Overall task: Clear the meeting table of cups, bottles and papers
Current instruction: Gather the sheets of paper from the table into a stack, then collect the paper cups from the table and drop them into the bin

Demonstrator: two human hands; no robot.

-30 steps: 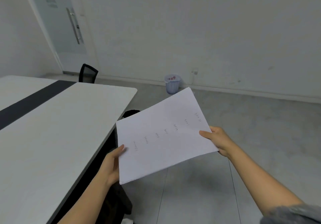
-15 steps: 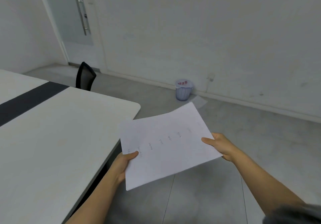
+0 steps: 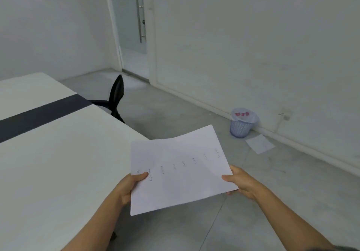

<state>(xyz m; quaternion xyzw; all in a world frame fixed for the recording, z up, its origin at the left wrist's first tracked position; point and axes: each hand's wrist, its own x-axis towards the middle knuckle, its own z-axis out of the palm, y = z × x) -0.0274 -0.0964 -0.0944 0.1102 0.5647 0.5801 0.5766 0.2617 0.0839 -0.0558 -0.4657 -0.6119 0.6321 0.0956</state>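
A thin stack of white papers point(image 3: 181, 174) with a few faint printed lines hangs in the air just past the corner of the white meeting table point(image 3: 58, 163). My left hand point(image 3: 127, 187) pinches its left edge, thumb on top. My right hand point(image 3: 241, 182) grips its right edge, thumb on top, fingers underneath. The table has a dark stripe across it. No cups or bottles show on the part of the table in view.
A small blue wastebasket point(image 3: 241, 126) with a plastic liner stands by the right wall. A loose sheet point(image 3: 260, 143) lies on the floor beside it. A black chair point(image 3: 116, 98) sits behind the table's far corner. A glass door point(image 3: 134, 22) is at the back.
The view has swung left and lifted, so the door and the wastebasket sit further right. My left thumb has moved onto the top of the papers. Both hands keep holding the stack.
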